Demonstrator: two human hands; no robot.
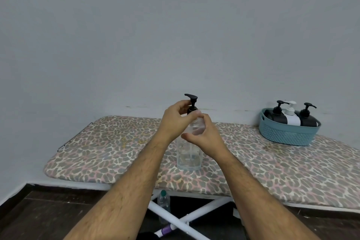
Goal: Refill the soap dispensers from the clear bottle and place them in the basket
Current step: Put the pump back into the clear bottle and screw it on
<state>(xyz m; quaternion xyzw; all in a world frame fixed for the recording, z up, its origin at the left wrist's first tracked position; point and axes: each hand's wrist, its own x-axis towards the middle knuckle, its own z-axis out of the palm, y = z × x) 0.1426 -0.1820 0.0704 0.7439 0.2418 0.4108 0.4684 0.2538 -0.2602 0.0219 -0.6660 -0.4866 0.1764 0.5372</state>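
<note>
With three black and white pump dispensers [290, 115] already sitting in the teal slatted plastic basket [288, 134], the hands are working the last one: the left hand [175, 121] is pinching the black pump collar of the clear square soap dispenser [188, 154] standing on the leopard-print tabletop [116, 148], while the right hand [206, 136] is gripping its shoulder.

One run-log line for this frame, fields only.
left hand: pinches pump collar | right hand: grips clear dispenser shoulder | dispenser: upright on ironing board | basket: three dispensers inside
</note>
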